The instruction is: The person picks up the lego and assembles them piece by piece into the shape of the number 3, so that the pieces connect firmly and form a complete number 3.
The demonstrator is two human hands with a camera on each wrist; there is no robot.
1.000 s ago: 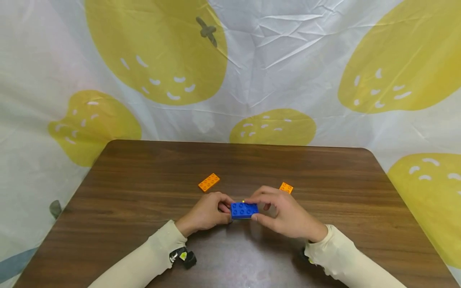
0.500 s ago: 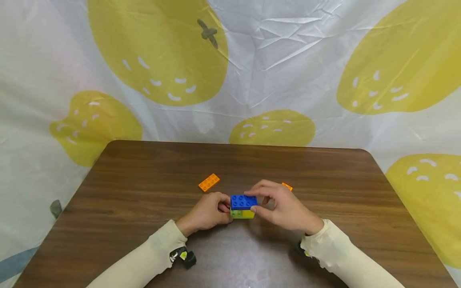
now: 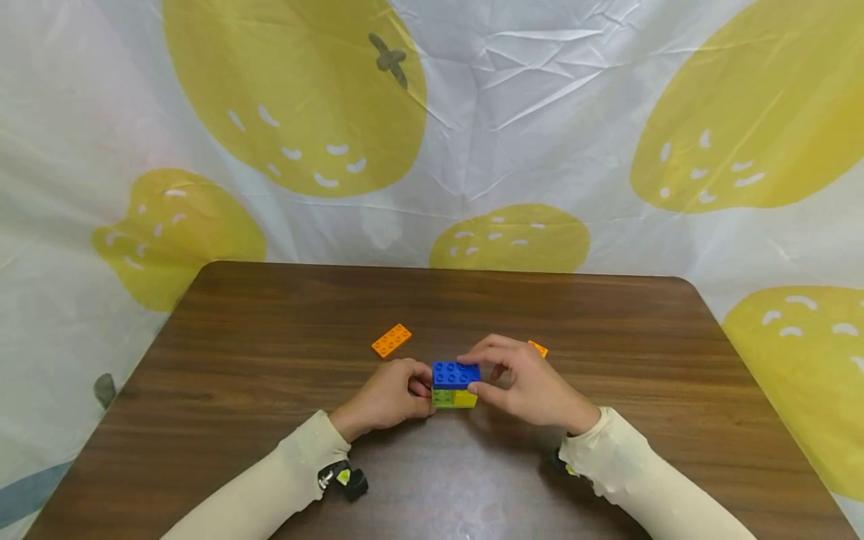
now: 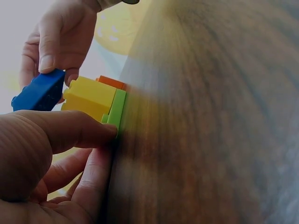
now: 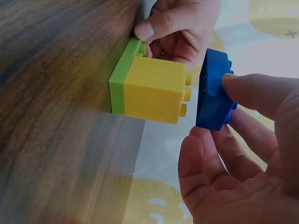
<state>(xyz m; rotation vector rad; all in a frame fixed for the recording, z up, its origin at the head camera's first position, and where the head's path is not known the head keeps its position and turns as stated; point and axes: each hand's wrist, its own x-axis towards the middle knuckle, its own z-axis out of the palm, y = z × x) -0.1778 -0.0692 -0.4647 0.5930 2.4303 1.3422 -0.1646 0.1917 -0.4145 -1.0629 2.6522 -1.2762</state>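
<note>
In the right wrist view, my right hand (image 3: 529,390) pinches a blue toy brick (image 5: 213,91) between thumb and fingers. That brick hangs slightly tilted, with a gap between it and the studs of a yellow brick (image 5: 154,88). The yellow brick sits on one end of a light green plate (image 5: 118,93), low against the table. My left hand (image 3: 388,397) pinches the plate's other end, its thumb (image 4: 88,128) lying along the side. From the head view, the blue brick covers much of the yellow one.
An orange studded plate (image 3: 391,341) lies beyond my left hand on the brown wooden table (image 3: 304,315). A smaller orange piece (image 3: 538,349) is partly hidden behind my right hand. A white cloth with yellow fruit prints (image 3: 466,150) hangs behind the table.
My right hand has raised the blue brick, uncovering the green plate and part of the yellow brick below. The small orange piece has become more hidden. My left hand stays put.
</note>
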